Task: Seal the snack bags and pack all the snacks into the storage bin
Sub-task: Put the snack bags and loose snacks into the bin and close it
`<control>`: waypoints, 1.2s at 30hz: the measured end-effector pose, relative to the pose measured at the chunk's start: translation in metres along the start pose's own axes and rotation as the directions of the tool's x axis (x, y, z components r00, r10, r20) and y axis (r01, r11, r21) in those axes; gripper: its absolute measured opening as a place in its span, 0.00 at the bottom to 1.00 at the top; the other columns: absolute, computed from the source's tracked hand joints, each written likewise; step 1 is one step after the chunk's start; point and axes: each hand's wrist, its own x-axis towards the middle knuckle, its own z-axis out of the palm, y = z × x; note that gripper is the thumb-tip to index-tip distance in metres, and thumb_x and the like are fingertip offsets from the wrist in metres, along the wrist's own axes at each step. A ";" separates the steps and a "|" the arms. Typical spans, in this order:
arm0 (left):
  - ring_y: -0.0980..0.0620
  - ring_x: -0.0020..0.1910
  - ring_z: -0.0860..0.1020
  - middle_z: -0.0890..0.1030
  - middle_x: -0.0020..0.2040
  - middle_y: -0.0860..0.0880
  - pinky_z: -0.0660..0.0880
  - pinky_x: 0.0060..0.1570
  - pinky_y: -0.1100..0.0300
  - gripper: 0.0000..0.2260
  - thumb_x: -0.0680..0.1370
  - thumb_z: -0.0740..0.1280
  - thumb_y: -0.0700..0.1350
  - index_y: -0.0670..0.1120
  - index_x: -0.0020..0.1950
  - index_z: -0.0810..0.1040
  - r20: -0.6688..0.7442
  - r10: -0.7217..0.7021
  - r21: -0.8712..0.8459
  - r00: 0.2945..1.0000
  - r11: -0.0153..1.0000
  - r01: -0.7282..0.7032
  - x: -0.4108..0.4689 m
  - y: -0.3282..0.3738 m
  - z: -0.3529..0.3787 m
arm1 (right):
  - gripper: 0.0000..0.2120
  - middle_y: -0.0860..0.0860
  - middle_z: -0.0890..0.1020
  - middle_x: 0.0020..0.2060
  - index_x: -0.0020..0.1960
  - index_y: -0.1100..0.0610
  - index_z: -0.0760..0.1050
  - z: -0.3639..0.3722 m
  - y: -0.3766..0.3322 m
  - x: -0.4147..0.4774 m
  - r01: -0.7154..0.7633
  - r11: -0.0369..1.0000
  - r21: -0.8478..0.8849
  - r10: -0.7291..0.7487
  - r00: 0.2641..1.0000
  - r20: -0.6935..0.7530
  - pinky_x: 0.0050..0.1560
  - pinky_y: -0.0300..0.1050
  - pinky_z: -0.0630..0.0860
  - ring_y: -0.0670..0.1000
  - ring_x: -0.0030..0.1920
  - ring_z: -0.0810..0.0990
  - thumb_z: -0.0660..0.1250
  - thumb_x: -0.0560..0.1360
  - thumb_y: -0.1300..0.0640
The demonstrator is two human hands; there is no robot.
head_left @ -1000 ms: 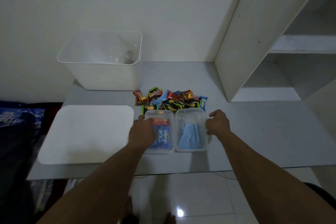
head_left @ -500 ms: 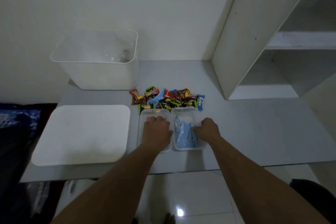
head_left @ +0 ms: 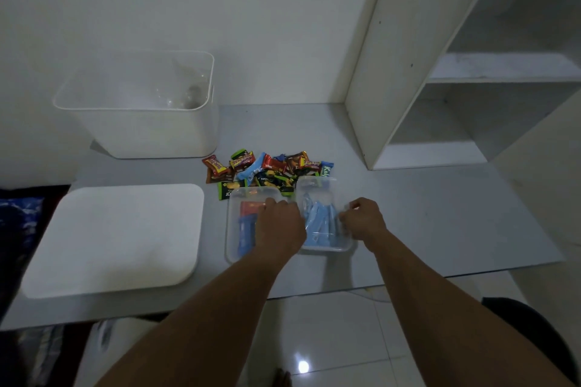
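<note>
So the whole thing hinged on the right-hand clear plastic tub (head_left: 314,182). The light-blue flat plastic pieces (head_left: 319,223) inside, probably bag clips, lay with their long axis running near-to-far, just left of the right hand (head_left: 364,218). That made it the nearer hand for grabbing one. Its fingers were curled down at the tub's right side, touching or nearly touching the blue stuff, but I honestly couldn't tell if they had hold of a piece, the wall, or nothing.

The left hand (head_left: 279,223) sat knuckles-up over the left clear plastic tub (head_left: 232,229), which had red and blue packets in it. Its fingers were bent down and hidden, so no idea what it held.

The pile of small colourful wrapped snacks (head_left: 267,168) lay just beyond both tubs, not yet packed. The big white plastic storage bin (head_left: 151,132) stood open at the far left, with its flat white lid (head_left: 119,236) lying near-left.

Everything sat on a smooth grey tabletop (head_left: 440,214), with a white shelf unit (head_left: 393,56) at the far right and glossy floor tiles (head_left: 330,339) below. The lighting was dim.
</note>
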 end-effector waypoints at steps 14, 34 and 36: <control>0.43 0.54 0.81 0.83 0.53 0.44 0.77 0.51 0.56 0.12 0.75 0.66 0.41 0.43 0.56 0.82 0.086 -0.395 -0.662 0.915 0.663 0.349 0.008 -0.045 -0.074 | 0.15 0.58 0.83 0.47 0.51 0.50 0.75 0.000 -0.101 -0.055 0.226 0.974 0.012 -0.221 0.942 0.253 0.44 0.63 0.83 0.60 0.46 0.84 0.66 0.68 0.65; 0.46 0.53 0.81 0.82 0.58 0.47 0.79 0.58 0.44 0.13 0.76 0.64 0.52 0.54 0.60 0.77 0.485 -0.328 -0.785 0.810 0.245 0.569 -0.019 -0.116 -0.030 | 0.16 0.57 0.83 0.56 0.62 0.57 0.76 0.070 -0.068 -0.078 -0.135 0.989 0.057 0.087 0.854 0.513 0.57 0.56 0.80 0.57 0.53 0.83 0.65 0.77 0.53; 0.47 0.53 0.81 0.81 0.57 0.48 0.80 0.55 0.47 0.09 0.80 0.62 0.48 0.54 0.60 0.75 0.497 -0.290 -0.795 0.818 0.224 0.563 -0.020 -0.114 -0.037 | 0.12 0.56 0.85 0.50 0.57 0.57 0.78 0.070 -0.066 -0.076 -0.120 0.990 0.069 0.066 0.849 0.524 0.55 0.56 0.81 0.56 0.50 0.84 0.67 0.76 0.54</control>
